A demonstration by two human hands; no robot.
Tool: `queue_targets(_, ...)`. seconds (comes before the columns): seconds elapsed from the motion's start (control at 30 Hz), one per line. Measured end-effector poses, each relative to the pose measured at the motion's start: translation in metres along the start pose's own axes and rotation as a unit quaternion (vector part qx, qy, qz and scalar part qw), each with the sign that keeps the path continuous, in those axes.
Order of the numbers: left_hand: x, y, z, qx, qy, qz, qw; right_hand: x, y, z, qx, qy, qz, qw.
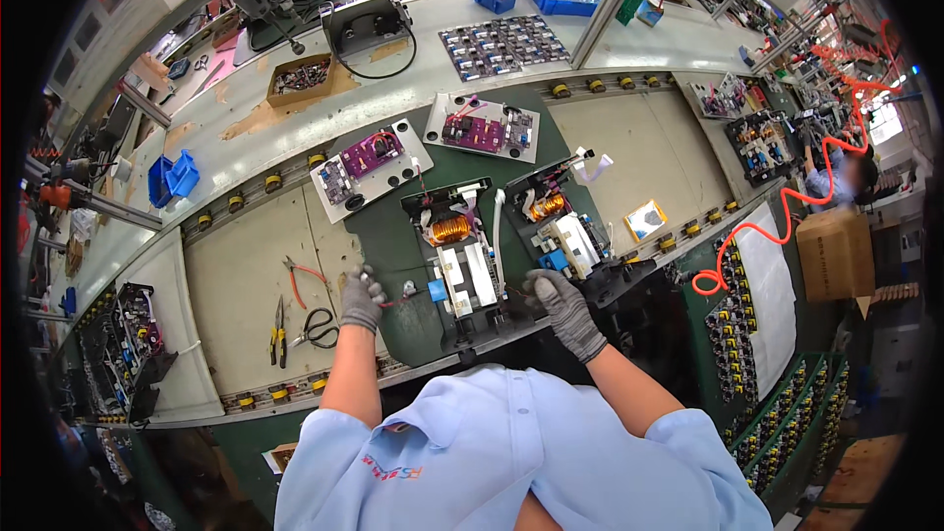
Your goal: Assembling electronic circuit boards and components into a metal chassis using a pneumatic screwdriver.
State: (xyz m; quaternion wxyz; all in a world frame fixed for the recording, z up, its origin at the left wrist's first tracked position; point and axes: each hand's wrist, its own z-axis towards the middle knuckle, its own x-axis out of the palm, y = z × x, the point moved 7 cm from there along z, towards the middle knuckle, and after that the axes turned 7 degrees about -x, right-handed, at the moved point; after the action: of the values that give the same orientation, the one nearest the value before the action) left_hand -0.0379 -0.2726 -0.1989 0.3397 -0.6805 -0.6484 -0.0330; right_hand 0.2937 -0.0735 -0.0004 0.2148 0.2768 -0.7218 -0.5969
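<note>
My left hand [361, 299], in a grey glove, is closed beside the near circuit assembly [466, 275]. A thin red wire shows at its fingertips; what they pinch is too small to make out. This assembly has a copper coil [450, 229], white blocks and a blue part on a black frame. Between it and a similar assembly [573, 239] on the right is my gloved right hand [565, 307], with its fingers drawn together near a thin dark wire. Whether they grip that wire is unclear. Both assemblies lie on a dark green board [398, 246].
Two metal plates with purple boards, one left [369, 165] and one right [482, 128], lie beyond. Red-handled cutters [303, 282], yellow-handled pliers [279, 334] and black scissors [317, 328] lie left. A coiled orange hose [787, 216] hangs right. Roller rails [273, 183] border the line.
</note>
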Motion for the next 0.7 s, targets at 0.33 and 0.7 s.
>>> queue_targets(0.33, 0.027, 0.011, -0.073, -0.024, 0.200, -0.082, 0.976, -0.012, -0.160, 0.025, 0.069, 0.109, -0.424, 0.896)
queue_targets(0.7, 0.084, -0.030, -0.113, 0.054, 0.110, 0.073, 0.990, -0.053, -0.103, -0.021, 0.054, -0.010, -0.437, 0.898)
